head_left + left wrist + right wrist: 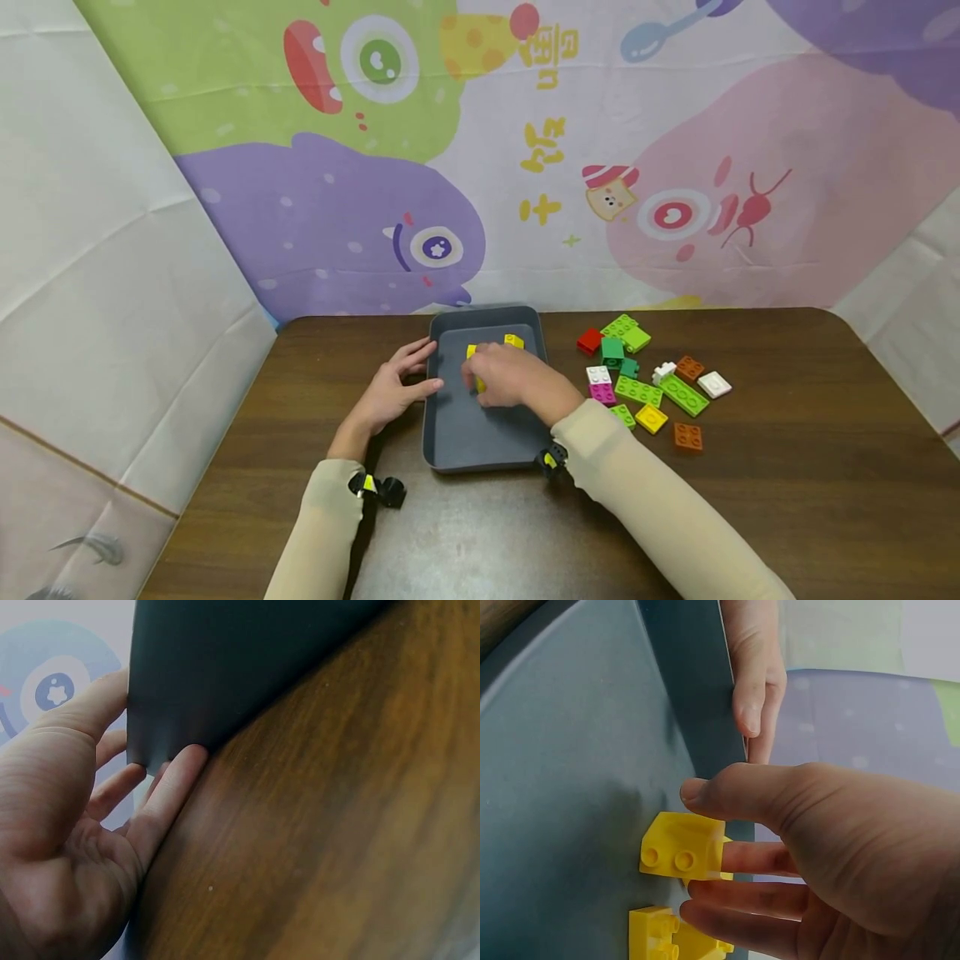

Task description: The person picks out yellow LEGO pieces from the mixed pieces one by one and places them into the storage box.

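Note:
A dark grey tray (487,433) lies on the wooden table with several yellow bricks inside. My left hand (397,387) rests against the tray's left side, fingers extended; in the left wrist view its fingertips meet the outer wall close to the tabletop. Inside the tray, my right hand (506,375) reaches down over a yellow sloped brick (679,847). Its fingers lie along the brick's far side, while the thumb shows a gap above it. Beside that brick sits another yellow brick (649,934) with studs. A further yellow brick (513,341) stands near the tray's back, beyond the right hand.
Right of the tray, loose bricks are scattered: a red brick (589,341), a dark green brick (612,352), a magenta brick (602,394), a yellow brick (651,418), an orange-brown brick (687,437) and several light green ones. A cartoon-printed cloth (525,275) hangs behind the table.

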Demonstrator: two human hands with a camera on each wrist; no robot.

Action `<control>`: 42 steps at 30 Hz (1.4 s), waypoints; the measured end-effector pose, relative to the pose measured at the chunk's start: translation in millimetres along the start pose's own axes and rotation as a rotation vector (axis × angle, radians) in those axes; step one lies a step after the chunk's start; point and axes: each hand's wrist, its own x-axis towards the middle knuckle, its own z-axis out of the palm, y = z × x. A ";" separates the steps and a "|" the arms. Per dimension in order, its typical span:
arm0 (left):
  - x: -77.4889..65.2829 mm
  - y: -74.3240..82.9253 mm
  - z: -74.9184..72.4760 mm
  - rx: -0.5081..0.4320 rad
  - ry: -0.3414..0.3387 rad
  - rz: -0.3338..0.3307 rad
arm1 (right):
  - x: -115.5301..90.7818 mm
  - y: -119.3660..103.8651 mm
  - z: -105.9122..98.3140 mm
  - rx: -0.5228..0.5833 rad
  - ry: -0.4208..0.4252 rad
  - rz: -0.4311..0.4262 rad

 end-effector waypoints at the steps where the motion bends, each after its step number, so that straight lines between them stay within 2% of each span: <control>1: -0.4 -0.1 -0.3 0.002 0.001 0.002 | -0.2 -0.4 -0.5 -0.001 0.000 0.001; 12: -3.5 0.0 -2.6 0.001 0.007 -0.002 | -3.2 -6.3 -10.8 -0.027 0.022 -0.018; 20: -2.0 0.6 -2.1 0.007 0.007 -0.001 | -3.4 -5.9 -10.4 -0.024 0.013 -0.004; 29: -0.3 2.3 -0.8 -0.010 -0.001 -0.002 | -9.6 0.6 -7.0 0.000 0.054 -0.001; 31: -1.4 7.6 -0.3 -0.012 -0.008 -0.006 | -12.5 2.2 -6.3 0.010 0.064 0.003; 42: -2.8 5.3 0.5 0.000 -0.001 -0.022 | -24.8 5.9 -4.6 0.000 0.123 0.003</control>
